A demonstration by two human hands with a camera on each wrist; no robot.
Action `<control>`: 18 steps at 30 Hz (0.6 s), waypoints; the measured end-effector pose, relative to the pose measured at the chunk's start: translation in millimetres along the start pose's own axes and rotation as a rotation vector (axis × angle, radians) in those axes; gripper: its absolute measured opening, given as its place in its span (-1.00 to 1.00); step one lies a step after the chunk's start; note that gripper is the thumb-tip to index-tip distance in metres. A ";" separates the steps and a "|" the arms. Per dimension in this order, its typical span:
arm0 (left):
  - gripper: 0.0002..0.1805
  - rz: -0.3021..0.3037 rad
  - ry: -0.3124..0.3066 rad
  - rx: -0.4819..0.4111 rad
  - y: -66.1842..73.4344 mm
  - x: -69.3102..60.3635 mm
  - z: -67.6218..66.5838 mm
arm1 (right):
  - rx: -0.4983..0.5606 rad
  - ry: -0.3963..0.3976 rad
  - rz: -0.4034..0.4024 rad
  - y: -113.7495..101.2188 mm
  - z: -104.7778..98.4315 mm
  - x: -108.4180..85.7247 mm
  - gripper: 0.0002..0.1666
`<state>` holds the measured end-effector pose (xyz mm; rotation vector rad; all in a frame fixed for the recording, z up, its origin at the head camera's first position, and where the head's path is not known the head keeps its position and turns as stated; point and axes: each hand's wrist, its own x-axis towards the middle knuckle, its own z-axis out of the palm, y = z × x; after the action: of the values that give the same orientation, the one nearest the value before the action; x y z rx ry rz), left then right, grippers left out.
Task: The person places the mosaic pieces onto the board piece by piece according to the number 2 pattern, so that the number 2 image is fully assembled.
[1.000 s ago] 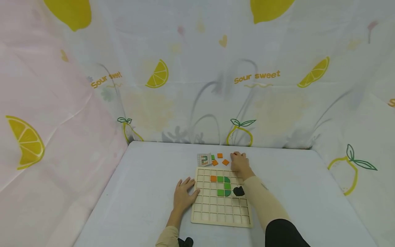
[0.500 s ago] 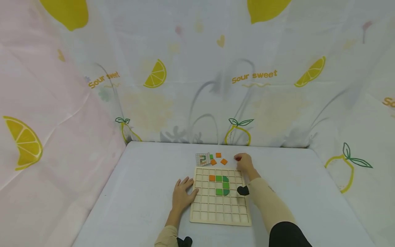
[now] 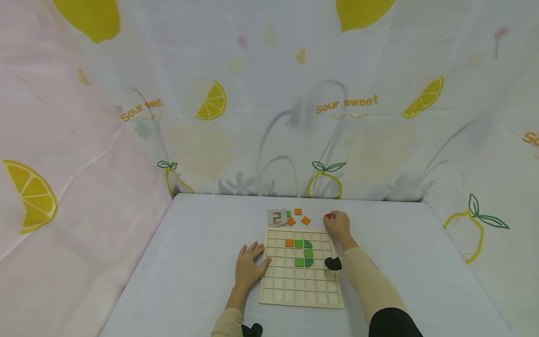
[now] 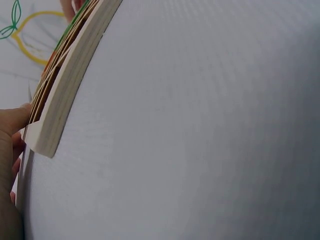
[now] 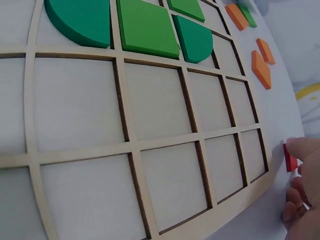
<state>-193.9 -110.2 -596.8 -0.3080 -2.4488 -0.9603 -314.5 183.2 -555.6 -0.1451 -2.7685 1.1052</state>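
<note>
A wooden grid board (image 3: pixel 278 285) lies on the white table, with an orange square tile (image 3: pixel 289 243) and several green tiles (image 3: pixel 308 252) in its cells. Some green tiles have one rounded corner, as the dark green tile (image 5: pixel 197 40) shows in the right wrist view. My left hand (image 3: pixel 249 267) rests by the board's left edge, fingers straight, thumb (image 4: pixel 17 119) on the frame. Beyond the board's far right corner, my right hand (image 3: pixel 339 224) pinches a small red tile (image 5: pixel 290 159) between thumb and fingers. Its full shape is partly hidden by them.
Behind the board are a small pattern card (image 3: pixel 276 217), a loose green tile (image 3: pixel 288 214) and loose orange tiles (image 3: pixel 298 211). A lemon-print cloth (image 3: pixel 261 140) hangs behind the table (image 3: pixel 198 243).
My right hand has drawn back a little to the right with the red tile, which now shows more clearly at the fingertips. The left hand and board stay in place; the head view shifted slightly.
</note>
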 end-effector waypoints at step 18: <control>-0.61 -0.008 -0.007 0.005 -3.2 -0.4 0.8 | -0.093 -0.176 -0.385 103.4 65.3 75.7 -0.61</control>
<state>-195.0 -112.0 -599.3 -0.3004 -2.4600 -0.9579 -397.5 225.0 -665.4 0.4767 -2.8269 0.9275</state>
